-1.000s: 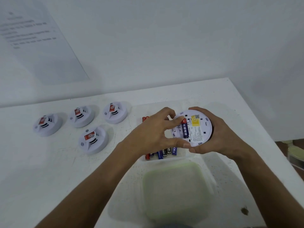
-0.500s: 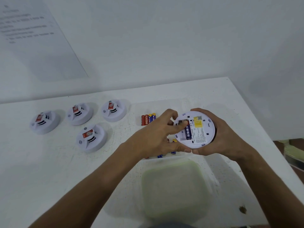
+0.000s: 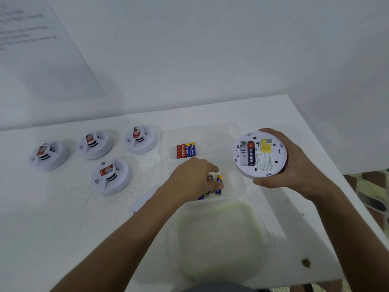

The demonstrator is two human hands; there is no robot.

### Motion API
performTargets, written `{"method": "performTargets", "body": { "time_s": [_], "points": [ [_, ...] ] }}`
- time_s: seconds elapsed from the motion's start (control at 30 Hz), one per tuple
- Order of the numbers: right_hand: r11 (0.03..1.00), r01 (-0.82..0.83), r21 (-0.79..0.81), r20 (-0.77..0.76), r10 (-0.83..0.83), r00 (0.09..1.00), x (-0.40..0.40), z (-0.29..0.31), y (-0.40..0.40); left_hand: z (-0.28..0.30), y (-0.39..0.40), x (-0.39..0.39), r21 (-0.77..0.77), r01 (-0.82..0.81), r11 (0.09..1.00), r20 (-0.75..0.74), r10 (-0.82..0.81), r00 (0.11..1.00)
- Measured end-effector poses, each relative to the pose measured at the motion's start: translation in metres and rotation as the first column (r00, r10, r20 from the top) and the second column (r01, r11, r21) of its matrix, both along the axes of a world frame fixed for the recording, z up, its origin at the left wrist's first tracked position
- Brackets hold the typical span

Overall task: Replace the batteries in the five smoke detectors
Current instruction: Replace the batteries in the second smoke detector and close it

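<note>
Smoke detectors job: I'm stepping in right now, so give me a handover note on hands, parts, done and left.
Right hand holds the open detector back side up; one battery sits in its bay, the slot beside it empty.
Left hand pinches a battery from the near pile.
Four batteries lie in a row behind.
Four detectors rest face up at left; whether they are done cannot be told.
Left: fill the slot, close up.

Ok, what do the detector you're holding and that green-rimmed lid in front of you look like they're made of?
The held detector looks like moulded white plastic, matte: uniform colour, moulded slots and battery bay, with a printed paper label. The lid seems to be soft translucent plastic, frosted: the white table shows through hazily, and its green rim is rounded. Neither can be confirmed by sight alone.
</note>
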State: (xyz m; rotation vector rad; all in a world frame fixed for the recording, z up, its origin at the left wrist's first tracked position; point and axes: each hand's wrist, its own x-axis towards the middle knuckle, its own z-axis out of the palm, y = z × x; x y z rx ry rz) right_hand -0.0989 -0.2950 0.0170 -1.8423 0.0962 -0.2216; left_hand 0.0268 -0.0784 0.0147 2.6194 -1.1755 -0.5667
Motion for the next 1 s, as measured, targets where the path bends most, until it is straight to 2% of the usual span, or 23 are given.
{"method": "performTargets", "body": {
  "time_s": [0.07,0.13,0.23,0.4,0.5,0.57,0.63,0.73,0.8,1.0],
  "points": [
    [1.000,0.001,0.002,-0.007,-0.001,1.000,0.000,-0.004,0.003,-0.005,-0.007,-0.001,0.039,0.030,0.999,0.031,-0.031,0.999],
    [1.000,-0.001,-0.005,-0.021,0.001,1.000,-0.001,-0.007,0.006,-0.011,-0.010,-0.002,0.024,0.011,1.000,-0.012,-0.011,1.000],
    [1.000,-0.008,-0.007,-0.029,0.007,1.000,-0.002,-0.010,0.005,-0.016,-0.010,-0.001,-0.052,-0.056,0.997,-0.124,0.049,0.991],
    [1.000,-0.017,0.001,-0.023,0.017,1.000,-0.001,-0.008,0.007,-0.009,-0.009,-0.006,-0.237,-0.208,0.949,-0.224,0.155,0.962],
    [1.000,-0.023,0.015,-0.008,0.023,1.000,0.001,-0.006,0.012,0.003,-0.003,-0.012,-0.376,-0.335,0.864,-0.273,0.242,0.931],
    [0.999,-0.036,0.011,-0.002,0.036,0.999,0.003,-0.005,0.015,0.017,0.002,-0.015,-0.543,-0.412,0.732,-0.274,0.310,0.911],
    [0.999,-0.046,0.004,0.001,0.046,0.999,0.008,-0.004,0.019,0.033,0.005,-0.019,-0.704,-0.394,0.591,-0.221,0.345,0.912],
    [0.997,-0.075,0.005,0.015,0.075,0.997,0.016,-0.002,0.028,0.045,0.010,-0.027,-0.789,-0.312,0.529,-0.134,0.347,0.928],
    [0.995,-0.095,0.001,0.029,0.095,0.995,0.022,-0.001,0.036,0.042,0.014,-0.030,-0.802,-0.244,0.545,-0.077,0.311,0.947],
    [0.994,-0.104,0.042,0.073,0.101,0.992,0.033,0.003,0.057,0.026,0.030,-0.025,-0.775,0.069,0.628,0.315,0.289,0.904]
  ]
}}
